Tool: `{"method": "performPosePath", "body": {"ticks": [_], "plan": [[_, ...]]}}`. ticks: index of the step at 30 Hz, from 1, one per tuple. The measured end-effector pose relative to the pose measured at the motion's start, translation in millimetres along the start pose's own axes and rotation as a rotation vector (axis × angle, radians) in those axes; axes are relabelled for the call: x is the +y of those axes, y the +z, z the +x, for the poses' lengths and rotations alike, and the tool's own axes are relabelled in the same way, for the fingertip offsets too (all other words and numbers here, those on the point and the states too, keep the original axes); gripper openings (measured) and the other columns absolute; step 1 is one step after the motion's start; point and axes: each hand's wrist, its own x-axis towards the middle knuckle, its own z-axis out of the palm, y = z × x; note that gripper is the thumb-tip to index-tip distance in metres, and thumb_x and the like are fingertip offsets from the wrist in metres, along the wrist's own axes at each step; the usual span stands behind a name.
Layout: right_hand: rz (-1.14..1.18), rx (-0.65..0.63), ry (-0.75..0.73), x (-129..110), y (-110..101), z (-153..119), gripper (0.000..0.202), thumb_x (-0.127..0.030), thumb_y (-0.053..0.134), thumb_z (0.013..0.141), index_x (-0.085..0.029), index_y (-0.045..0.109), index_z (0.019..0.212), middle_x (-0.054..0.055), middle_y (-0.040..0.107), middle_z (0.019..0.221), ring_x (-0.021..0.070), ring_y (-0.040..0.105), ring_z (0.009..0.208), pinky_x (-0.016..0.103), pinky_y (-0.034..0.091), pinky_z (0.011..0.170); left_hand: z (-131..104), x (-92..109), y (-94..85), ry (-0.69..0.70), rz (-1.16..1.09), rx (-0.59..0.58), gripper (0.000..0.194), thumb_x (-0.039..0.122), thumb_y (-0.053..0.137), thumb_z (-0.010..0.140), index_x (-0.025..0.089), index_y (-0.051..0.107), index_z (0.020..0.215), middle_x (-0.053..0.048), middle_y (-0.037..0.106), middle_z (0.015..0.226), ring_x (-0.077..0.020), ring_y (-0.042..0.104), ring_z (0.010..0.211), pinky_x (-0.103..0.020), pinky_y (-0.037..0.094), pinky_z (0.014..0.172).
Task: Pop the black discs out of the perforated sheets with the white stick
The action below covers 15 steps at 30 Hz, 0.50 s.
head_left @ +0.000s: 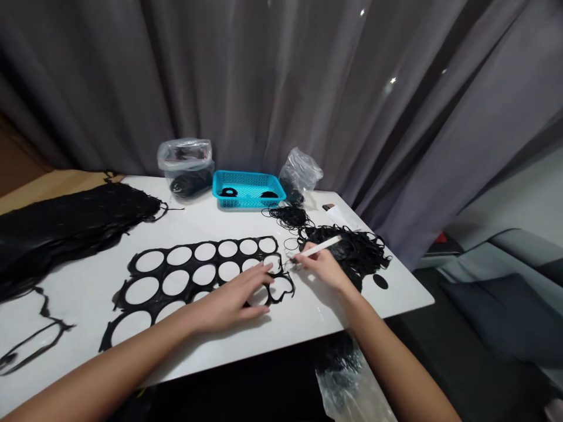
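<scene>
Both my bare forearms (387, 351) reach over the near edge of the white table (396, 302). Below my left hand (233, 298) lies the perforated black sheet (192, 266), flat on the tabletop, round holes in three rows. That hand is spread palm-down near the sheet's right end, gripping nothing. My right hand (323, 266) is closed on a slim white stick (324, 244), just beyond that end; whatever its fingertips pinch besides is too small to tell. I judge the sheet light, limp and rubbery, its narrow webs liable to stretch or tear. Recommended hold: the thicker junctions between holes, not the ragged rim. The stick appears light and stiff, suited to a pen grip. Beside my right hand sits a tangled heap of black strips (367, 252); farther off stands a blue plastic basket (249, 203).
</scene>
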Motion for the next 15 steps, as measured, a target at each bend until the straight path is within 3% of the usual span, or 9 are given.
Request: {"method": "performPosePath", "body": {"ticks": [2,4,6,8,10,15], "plan": [[0.201,-0.168,0.034,-9.0,16.0,-8.6,0.034,-0.044,0.073,0.077,-0.020,0.050,0.070,-0.001,0.061,0.069,0.0129,0.053,0.062,0.024,0.042,0.056,12.7,6.2,-3.0,-0.040,-0.185,0.117,0.060,0.038,0.064,0.092,0.027,0.038,0.144,-0.013,0.038,0.156,-0.0302,0.039,0.142,-0.047,0.035,0.112],[0.310,-0.258,0.039,-17.7,28.3,-16.8,0.034,-0.044,0.075,0.078,-0.019,0.052,0.073,-0.001,0.061,0.073,0.0108,0.053,0.059,0.023,0.043,0.052,26.7,7.7,-3.5,-0.029,-0.377,0.164,0.061,0.035,0.068,0.088,0.025,0.039,0.141,-0.012,0.052,0.141,-0.0281,0.050,0.131,-0.045,0.039,0.107],[0.379,-0.279,0.047,-24.1,34.6,-22.5,0.033,-0.044,0.075,0.079,-0.019,0.054,0.074,-0.001,0.061,0.075,0.0093,0.052,0.057,0.022,0.042,0.049,37.6,5.0,-2.0,-0.058,-0.601,0.200,0.057,0.032,0.070,0.086,0.023,0.043,0.135,-0.006,0.064,0.111,-0.0235,0.061,0.110,-0.040,0.044,0.097],[0.456,-0.258,0.071,-27.4,36.1,-26.1,0.035,-0.043,0.077,0.077,-0.020,0.053,0.074,0.000,0.063,0.077,0.0094,0.052,0.057,0.020,0.041,0.045,42.7,0.9,-0.2,-0.103,-0.745,0.230,0.054,0.032,0.072,0.083,0.022,0.046,0.130,0.003,0.059,0.085,-0.0178,0.062,0.087,-0.034,0.046,0.085],[0.564,-0.225,0.111,-27.5,35.6,-29.2,0.038,-0.042,0.081,0.074,-0.021,0.049,0.072,0.001,0.065,0.079,0.0111,0.056,0.061,0.019,0.039,0.043,42.3,-1.8,0.7,-0.125,-0.797,0.213,0.056,0.034,0.074,0.081,0.022,0.047,0.128,0.007,0.052,0.075,-0.0144,0.059,0.075,-0.031,0.045,0.077],[0.849,-0.182,0.254,-18.4,35.1,-38.3,0.037,-0.031,0.085,0.071,-0.021,0.049,0.074,0.003,0.069,0.082,0.0143,0.066,0.076,0.016,0.040,0.043,30.1,-1.4,-1.8,-0.196,-0.870,0.026,0.057,0.034,0.077,0.078,0.020,0.052,0.126,0.008,0.054,0.069,-0.0140,0.059,0.069,-0.030,0.043,0.072]]}}
